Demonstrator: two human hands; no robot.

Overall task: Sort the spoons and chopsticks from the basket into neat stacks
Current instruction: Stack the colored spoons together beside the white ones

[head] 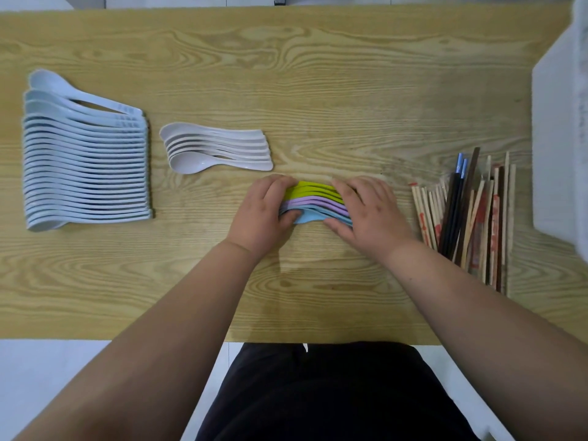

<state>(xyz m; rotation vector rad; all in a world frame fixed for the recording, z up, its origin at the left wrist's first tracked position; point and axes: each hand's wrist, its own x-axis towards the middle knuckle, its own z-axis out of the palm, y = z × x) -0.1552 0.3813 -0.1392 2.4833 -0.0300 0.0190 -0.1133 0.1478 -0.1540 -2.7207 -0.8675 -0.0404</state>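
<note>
At centre frame, the left hand curls round the bowl end of the coloured spoons. The right hand clasps the handle end, thumb on the near edge. Pressing from both ends likely squares the nested stack on the table. Green, purple and blue show, two or three of each; the hands hide the exact count. At right, the chopsticks lie lengthwise in a loose bundle, too overlapped to count; two have blue tips. At left, the white spoons, about twenty, nest in a row, handles right. Above and left of centre, five beige spoons nest likewise, apparently grouped by colour. The basket occupies the right edge; its contents are not visible.
</note>
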